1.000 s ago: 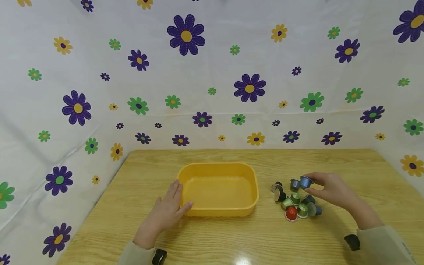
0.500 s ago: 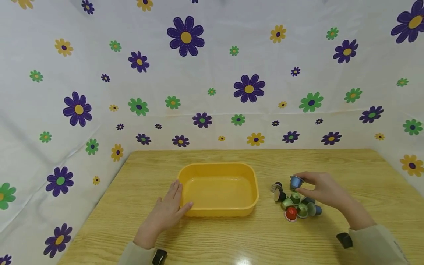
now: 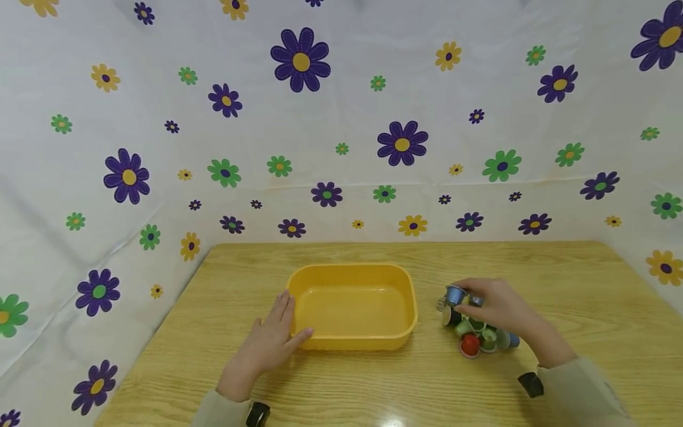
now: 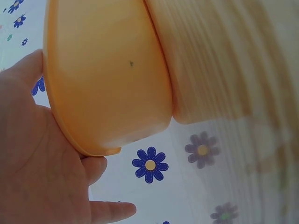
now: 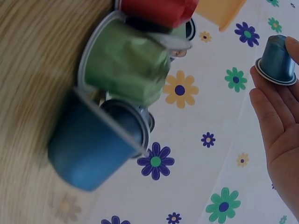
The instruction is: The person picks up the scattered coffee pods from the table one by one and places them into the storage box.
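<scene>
A white cloth (image 3: pixel 341 107) printed with purple, green and yellow flowers hangs left of the tub and behind it. The left sleeve (image 3: pixel 219 410), with a black band (image 3: pixel 258 414) at its cuff, comes in from the near left of the tub. The left hand (image 3: pixel 267 344) lies against the tub's left side, fingers straight, touching the rim and gripping nothing; its thumb reaches to the near left corner. The yellow tub (image 3: pixel 352 343) sits upright on the wooden table (image 3: pixel 341 385). A small dark speck marks its outer wall in the left wrist view.

To the right of the tub, well short of touching it, is a close group of pods. Its tubward end has a pale patterned pod (image 3: pixel 440 303) and a black pod (image 3: pixel 448 317). Above these, the right hand (image 3: pixel 493 305) pinches a blue pod (image 3: pixel 455 295), rim uppermost, between thumb and bent fingers. Farther from the tub come a red pod (image 3: pixel 470 345), green pods (image 3: pixel 488 340) and another blue pod (image 3: pixel 513 340), lying on its side. The right sleeve (image 3: pixel 581 391) and its black strap (image 3: pixel 530 384) are to the tub's near right.
</scene>
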